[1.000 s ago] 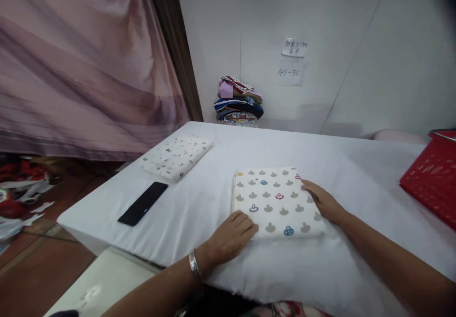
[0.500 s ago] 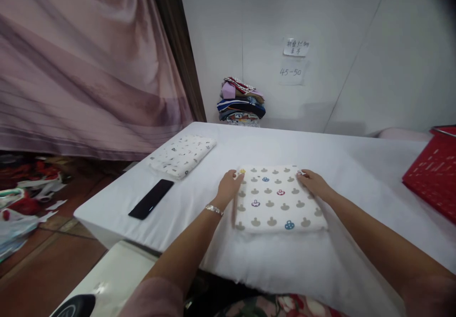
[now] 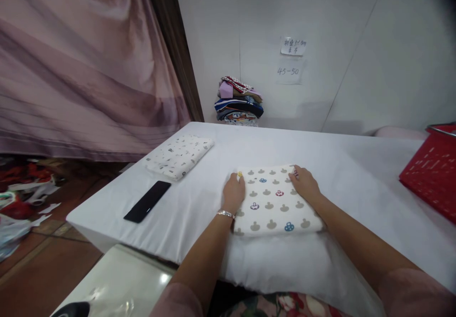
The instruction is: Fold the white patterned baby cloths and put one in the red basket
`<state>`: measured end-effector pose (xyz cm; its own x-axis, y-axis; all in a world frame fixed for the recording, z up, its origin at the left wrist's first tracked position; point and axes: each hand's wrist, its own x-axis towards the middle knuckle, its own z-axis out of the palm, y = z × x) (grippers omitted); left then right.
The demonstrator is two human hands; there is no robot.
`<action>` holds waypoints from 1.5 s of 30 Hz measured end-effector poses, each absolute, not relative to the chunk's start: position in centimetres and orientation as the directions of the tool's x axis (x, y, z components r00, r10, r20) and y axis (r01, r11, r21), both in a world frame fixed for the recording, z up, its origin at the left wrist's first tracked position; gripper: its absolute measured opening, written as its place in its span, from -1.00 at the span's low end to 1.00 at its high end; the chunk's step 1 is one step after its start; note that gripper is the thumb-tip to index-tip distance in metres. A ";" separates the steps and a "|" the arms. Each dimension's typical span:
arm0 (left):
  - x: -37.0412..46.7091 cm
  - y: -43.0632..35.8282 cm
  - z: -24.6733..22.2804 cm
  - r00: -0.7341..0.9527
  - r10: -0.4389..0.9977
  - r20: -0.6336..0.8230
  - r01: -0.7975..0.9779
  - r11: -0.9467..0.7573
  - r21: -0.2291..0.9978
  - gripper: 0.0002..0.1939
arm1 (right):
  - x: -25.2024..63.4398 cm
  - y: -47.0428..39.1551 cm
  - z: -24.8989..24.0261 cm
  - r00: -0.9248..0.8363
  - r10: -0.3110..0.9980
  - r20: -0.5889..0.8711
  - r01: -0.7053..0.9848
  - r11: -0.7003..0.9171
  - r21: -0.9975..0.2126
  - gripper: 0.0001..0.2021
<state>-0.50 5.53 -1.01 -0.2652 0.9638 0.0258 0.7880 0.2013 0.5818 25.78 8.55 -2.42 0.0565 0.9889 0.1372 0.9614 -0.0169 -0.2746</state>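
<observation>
In front of me a folded white cloth (image 3: 274, 200) with a mushroom print lies flat on the white-covered table (image 3: 299, 150). My left hand (image 3: 234, 192), with a bracelet at the wrist, grips its far left corner, thumb on top and fingers curled round the edge. The far right corner is pinched by my right hand (image 3: 305, 183), its fingers partly hidden under the fabric. Another folded white cloth (image 3: 180, 155) with a small dark print rests at the table's left side. Nearer to me than that cloth is a black phone (image 3: 147, 201).
A red perforated basket (image 3: 432, 172) stands at the table's right. Behind the far edge is a stack of folded fabrics (image 3: 238, 100) by the wall. A pink curtain (image 3: 89, 65) hangs at the left. Below the near left edge is a pale, glossy surface (image 3: 117, 279).
Both hands have closed more firmly on the cloth's far corners. My left hand has turned more upright and come over the left edge; my right has moved slightly inward.
</observation>
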 end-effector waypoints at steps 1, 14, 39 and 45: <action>-0.5 5.4 -1.1 -0.268 0.963 0.018 0.787 0.208 0.581 -0.66 | 25.8 8.6 -2.4 0.057 0.990 0.130 0.959 -0.018 -0.282 -0.52; -1.1 9.5 0.5 -0.286 0.951 -0.120 0.749 0.300 0.590 -0.48 | 25.4 12.1 -0.9 0.197 0.976 -0.093 0.876 -0.218 -0.431 -0.39; 1.8 8.0 -1.7 0.075 0.995 0.072 0.921 -0.097 0.378 -0.48 | 24.3 11.4 -1.9 0.232 0.972 0.024 0.926 -0.213 -0.311 -0.49; 1.6 7.9 -2.0 0.060 0.990 0.131 0.911 -0.108 0.398 -0.51 | 24.5 11.6 -1.7 0.204 0.978 0.035 0.936 -0.185 -0.298 -0.52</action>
